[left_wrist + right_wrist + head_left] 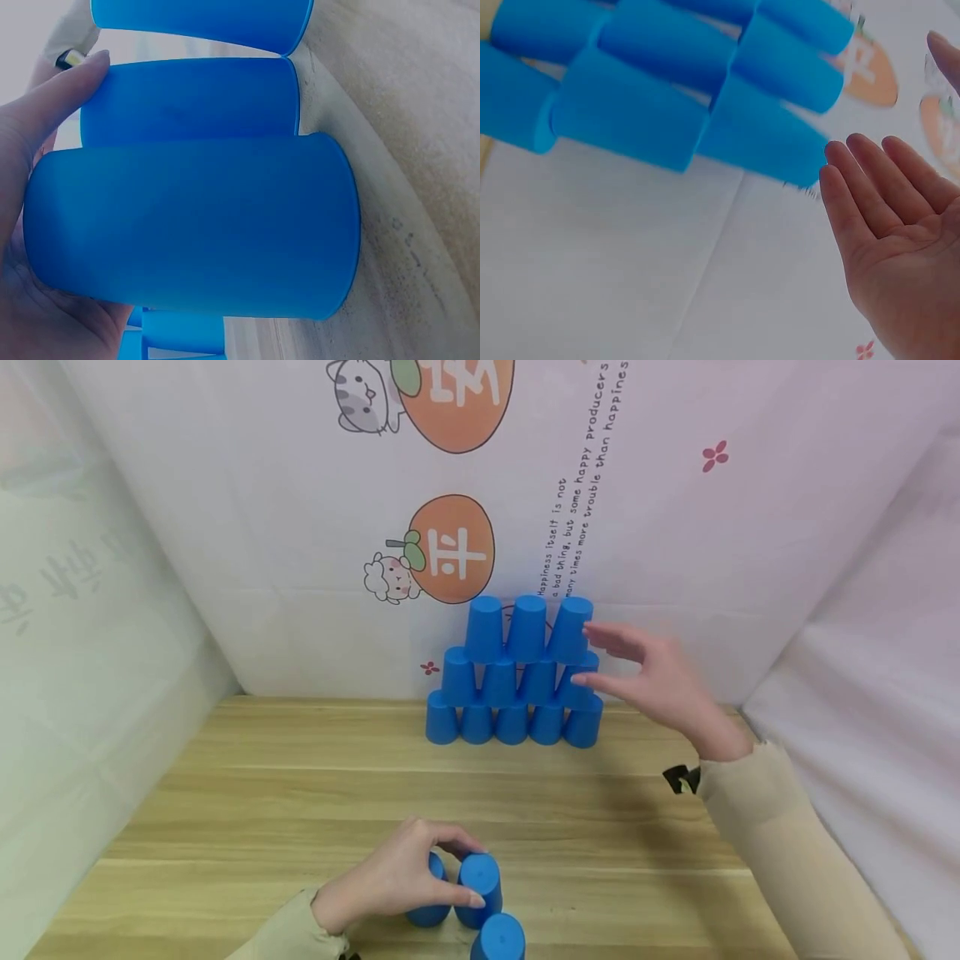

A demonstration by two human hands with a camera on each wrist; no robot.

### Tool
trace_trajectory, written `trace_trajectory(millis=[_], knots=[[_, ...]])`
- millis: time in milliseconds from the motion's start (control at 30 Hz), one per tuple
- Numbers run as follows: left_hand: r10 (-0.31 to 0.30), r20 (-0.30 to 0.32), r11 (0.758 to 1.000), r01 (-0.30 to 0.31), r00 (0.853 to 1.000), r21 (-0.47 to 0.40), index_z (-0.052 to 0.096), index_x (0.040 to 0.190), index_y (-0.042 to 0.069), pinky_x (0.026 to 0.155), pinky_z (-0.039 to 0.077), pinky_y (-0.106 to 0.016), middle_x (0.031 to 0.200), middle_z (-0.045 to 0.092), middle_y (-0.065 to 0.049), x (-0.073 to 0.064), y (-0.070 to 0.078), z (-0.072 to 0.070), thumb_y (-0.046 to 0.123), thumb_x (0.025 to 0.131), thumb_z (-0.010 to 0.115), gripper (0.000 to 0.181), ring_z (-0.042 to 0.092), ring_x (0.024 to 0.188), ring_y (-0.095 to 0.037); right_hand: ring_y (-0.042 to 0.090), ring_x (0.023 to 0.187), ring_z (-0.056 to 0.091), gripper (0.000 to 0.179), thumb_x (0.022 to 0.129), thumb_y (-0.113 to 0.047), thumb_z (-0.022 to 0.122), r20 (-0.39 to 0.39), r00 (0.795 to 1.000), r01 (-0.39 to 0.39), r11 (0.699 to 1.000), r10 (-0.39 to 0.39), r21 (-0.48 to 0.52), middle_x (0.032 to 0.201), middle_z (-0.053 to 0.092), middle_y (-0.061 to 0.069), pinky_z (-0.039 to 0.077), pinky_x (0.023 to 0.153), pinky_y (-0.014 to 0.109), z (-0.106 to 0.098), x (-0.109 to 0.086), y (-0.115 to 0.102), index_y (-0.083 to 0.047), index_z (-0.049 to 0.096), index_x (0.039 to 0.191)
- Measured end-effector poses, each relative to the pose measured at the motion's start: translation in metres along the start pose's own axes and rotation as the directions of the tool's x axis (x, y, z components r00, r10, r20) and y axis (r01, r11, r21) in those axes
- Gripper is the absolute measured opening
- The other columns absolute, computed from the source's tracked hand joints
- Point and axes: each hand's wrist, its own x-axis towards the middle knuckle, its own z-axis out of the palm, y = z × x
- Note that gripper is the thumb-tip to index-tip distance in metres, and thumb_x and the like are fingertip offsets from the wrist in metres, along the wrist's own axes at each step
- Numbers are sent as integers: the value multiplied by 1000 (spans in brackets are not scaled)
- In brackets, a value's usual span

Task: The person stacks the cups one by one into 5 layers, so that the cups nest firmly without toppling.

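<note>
Upside-down blue cups stand in a three-tier stack against the back wall, with three cups in the top tier (pixel 527 631). Beside the right end of that tier is my right hand (pixel 652 672), its fingers straight and thumb apart, holding nothing. The right wrist view has the fingertips right at the end cup (pixel 769 135). Near the front of the table, my left hand (pixel 397 872) grips a blue cup (pixel 480 881) between thumb and fingers. Another blue cup (pixel 430 893) stands under the palm, partly hidden, and a third cup (pixel 501 937) is at the lower frame edge.
The wood-grain table (pixel 337 777) meets a white printed cloth wall (pixel 277 510) right behind the stack. Cloth walls also rise at the left (pixel 90 635) and right (pixel 862 677). The stack's lower tiers (pixel 512 724) have several cups each.
</note>
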Motion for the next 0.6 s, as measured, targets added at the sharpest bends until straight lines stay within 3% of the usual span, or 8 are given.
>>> trace_trajectory(millis=[200, 367, 500, 600], knots=[[26, 1, 1000, -26, 1000, 16, 73, 119, 21, 93, 55, -38, 110, 70, 17, 0, 1, -1, 43, 86, 83, 41, 65, 101, -3, 33, 135, 50, 66, 89, -36, 81, 103, 993, 66, 998, -64, -10, 146, 56, 5, 42, 103, 64, 22, -33, -3, -16, 55, 147], [37, -4, 999, -37, 999, 18, 72, 120, 19, 93, 55, -41, 110, 70, 16, -2, 3, -5, 44, 88, 81, 42, 65, 102, -4, 26, 130, 55, 63, 87, -31, 84, 172, 974, 149, 989, -149, 8, 141, 60, -1, 47, 101, 56, 47, -65, -1, -19, 59, 143], [37, -61, 999, -35, 997, 19, 72, 121, 17, 94, 53, -49, 110, 70, 16, -1, 8, -14, 44, 88, 80, 43, 65, 102, -6, 19, 123, 60, 65, 83, -34, 87, 216, 954, 195, 977, -210, 85, 136, 63, -3, 52, 97, 48, 69, -90, -1, -22, 61, 141], [71, -135, 996, -63, 988, 58, 72, 121, 15, 96, 52, -53, 109, 71, 15, 0, 15, -28, 43, 87, 81, 45, 66, 102, -7, 17, 122, 61, 67, 81, -40, 87, 270, 933, 201, 966, -239, 161, 136, 63, -5, 54, 96, 43, 82, -104, -2, -24, 60, 141]])
